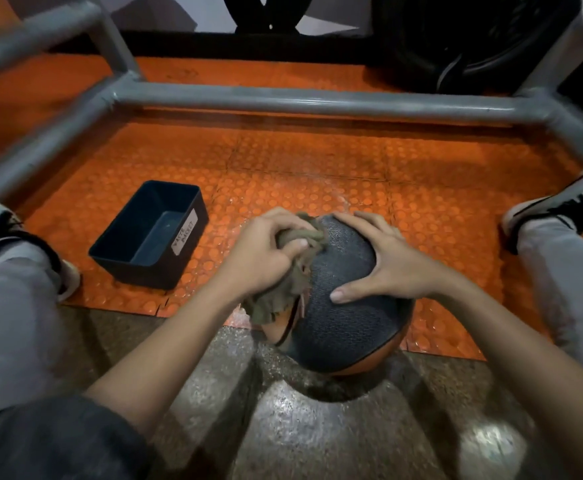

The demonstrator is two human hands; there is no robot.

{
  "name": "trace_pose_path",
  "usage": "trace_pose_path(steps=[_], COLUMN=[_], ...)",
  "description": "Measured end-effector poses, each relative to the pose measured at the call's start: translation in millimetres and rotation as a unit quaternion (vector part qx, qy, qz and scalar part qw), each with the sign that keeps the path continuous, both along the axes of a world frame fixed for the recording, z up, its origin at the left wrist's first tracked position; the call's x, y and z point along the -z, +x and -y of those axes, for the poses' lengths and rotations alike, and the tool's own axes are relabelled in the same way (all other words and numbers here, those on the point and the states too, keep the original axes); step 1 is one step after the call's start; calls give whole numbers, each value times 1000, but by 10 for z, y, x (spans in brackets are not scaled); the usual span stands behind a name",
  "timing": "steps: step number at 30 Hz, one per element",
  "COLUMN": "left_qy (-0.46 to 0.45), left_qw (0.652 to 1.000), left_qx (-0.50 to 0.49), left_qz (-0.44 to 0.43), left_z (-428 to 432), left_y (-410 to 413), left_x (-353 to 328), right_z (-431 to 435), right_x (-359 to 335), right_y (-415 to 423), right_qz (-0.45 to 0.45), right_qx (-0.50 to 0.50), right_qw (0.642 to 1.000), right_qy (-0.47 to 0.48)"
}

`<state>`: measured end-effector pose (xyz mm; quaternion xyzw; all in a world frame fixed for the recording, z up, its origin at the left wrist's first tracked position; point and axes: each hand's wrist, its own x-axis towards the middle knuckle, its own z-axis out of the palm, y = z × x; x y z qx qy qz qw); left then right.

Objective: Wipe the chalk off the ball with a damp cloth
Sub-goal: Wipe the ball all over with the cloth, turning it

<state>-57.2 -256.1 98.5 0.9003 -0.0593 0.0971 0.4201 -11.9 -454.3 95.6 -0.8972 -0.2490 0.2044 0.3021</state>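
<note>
My left grip (266, 252) is clenched around a bunched olive cloth (288, 299), knuckles up, pressing it against the upper left side of the ball (347, 320). My right grip (388, 261) is released: fingers spread and laid flat over the top right of the ball, thumb reaching toward me across it.

The ball sits between my legs, right on the edge where the orange studded mat (317, 174) meets the polished stone floor (317, 427). A black bin (151, 233) stands on the mat near my left grip, apart from the ball. A grey pipe frame (300, 100) crosses beyond, with bare mat between it and the ball. My shoes (570, 202) lie well out to either side.

The ball is dark and finely textured, with orange panels showing under the cloth and along its underside.
</note>
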Motion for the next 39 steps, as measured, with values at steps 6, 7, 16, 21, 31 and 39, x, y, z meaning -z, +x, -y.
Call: trace_pose_path(steps=[6,7,16,21,31,39], left_qy=[36,8,58,120,66,117], left_qw=[999,1000,995,986,997,989], left_qx=[17,-15,80,110,23,86], left_qz=[23,4,0,34,-21,4], left_z=[71,30,60,117,30,-35], left_y=[41,114,-10,-81,71,-68], left_x=[-5,18,-121,-136,-123,-183], right_z=[29,21,31,65,79,35], right_x=[18,20,0,16,64,27], right_y=[-10,-13,32,8,51,65], right_qz=[-2,3,-8,-5,16,17], right_qx=[3,5,-17,-20,-24,-34], right_qw=[1000,1000,1000,999,999,999], right_qy=[11,10,17,31,28,16])
